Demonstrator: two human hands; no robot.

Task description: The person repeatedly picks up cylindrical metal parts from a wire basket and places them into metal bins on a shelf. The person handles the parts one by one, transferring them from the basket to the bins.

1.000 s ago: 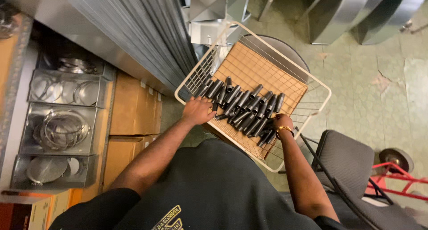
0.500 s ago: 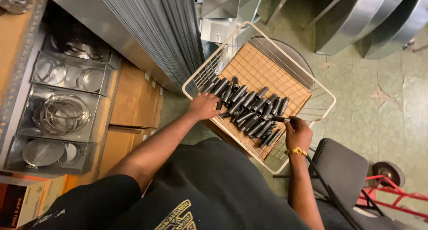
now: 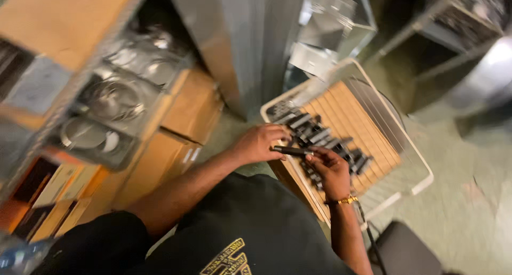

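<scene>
Just right of the frame's centre, your right hand [image 3: 329, 171] and left hand [image 3: 261, 143] meet over the near edge of a white wire basket [image 3: 421, 182]. Both pinch one dark slim rod [image 3: 290, 151], one hand closed on each end, probably so it stays steady while you handle it. Its long axis runs almost level across the frame, one tip toward the left, the other toward the right. Beyond it, more dark rods [image 3: 320, 136] lie in a row on a tan board [image 3: 349, 115] inside the basket, slanting toward the upper right. Farther off, upper centre, sheet-metal ducts [image 3: 250, 35] stand upright.
</scene>
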